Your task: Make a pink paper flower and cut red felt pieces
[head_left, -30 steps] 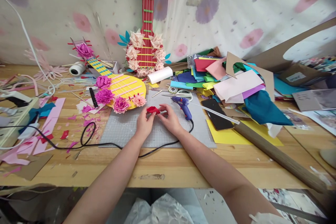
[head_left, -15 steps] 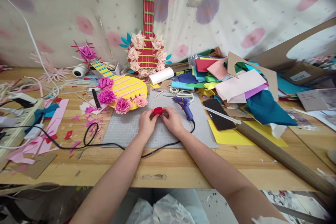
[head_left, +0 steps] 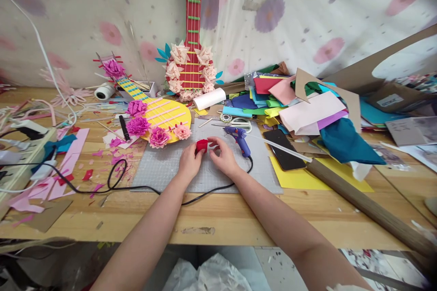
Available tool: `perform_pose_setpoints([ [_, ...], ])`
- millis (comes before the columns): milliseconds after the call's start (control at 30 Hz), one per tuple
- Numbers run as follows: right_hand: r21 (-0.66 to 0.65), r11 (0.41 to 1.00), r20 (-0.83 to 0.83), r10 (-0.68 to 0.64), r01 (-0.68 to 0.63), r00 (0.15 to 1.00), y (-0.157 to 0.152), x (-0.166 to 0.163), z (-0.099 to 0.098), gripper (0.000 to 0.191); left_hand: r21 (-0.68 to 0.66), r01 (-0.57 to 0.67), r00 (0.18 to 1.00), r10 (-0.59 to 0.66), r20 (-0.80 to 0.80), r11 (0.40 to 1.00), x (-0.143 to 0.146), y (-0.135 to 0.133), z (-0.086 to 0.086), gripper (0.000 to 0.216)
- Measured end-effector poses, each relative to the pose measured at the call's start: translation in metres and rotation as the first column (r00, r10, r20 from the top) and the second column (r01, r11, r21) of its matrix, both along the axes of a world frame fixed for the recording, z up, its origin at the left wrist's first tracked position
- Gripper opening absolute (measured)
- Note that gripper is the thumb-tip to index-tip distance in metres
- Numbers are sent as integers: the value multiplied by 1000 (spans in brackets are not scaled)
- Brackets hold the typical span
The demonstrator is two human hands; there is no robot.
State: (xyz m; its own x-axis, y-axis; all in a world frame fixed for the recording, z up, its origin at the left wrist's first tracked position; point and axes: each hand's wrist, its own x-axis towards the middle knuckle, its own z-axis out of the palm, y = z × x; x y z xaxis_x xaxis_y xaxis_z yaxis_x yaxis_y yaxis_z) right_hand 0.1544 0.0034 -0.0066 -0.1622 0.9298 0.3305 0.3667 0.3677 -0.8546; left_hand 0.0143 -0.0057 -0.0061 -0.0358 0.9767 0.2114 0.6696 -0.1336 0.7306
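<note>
Pinching a small red paper roll (head_left: 201, 146) between left hand (head_left: 189, 163) and right hand (head_left: 223, 158) over the grey mat (head_left: 164, 168) mid-counter, maybe uncurling if fingers slip, or bumping the hot glue gun (head_left: 239, 137) nearby.

Red paper roll (head_left: 201, 145), grey (gridded) mat (head_left: 164, 168)

A craft workspace: paper scraps (head_left: 307, 104), glue gun (head_left: 239, 138), paper guitars (head_left: 160, 116).
</note>
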Motion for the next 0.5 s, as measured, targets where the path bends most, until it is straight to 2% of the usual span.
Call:
perform_pose_setpoints([
  [133,-117,991,-260,27,-60,965,7,-1,-5,23,21,35,999,-35,34,999,-1,0,-4,14],
  [267,-238,967,-477,-32,-94,878,13,-1,-8,23,90,30,966,-52,252,995,1,1,-10,37],
  [333,-256,962,-515,-52,-95,856,14,-2,-7,26,168,-6,943,-50,329,986,3,-1,-10,48],
  [400,-256,963,-522,-66,-83,850,13,-2,-6,26,268,-68,949,-21,315,961,6,-4,-8,52],
  [500,-237,968,-522,-51,-87,851,10,-3,-2,26,333,-96,972,16,236,938,8,-9,-3,39],
])
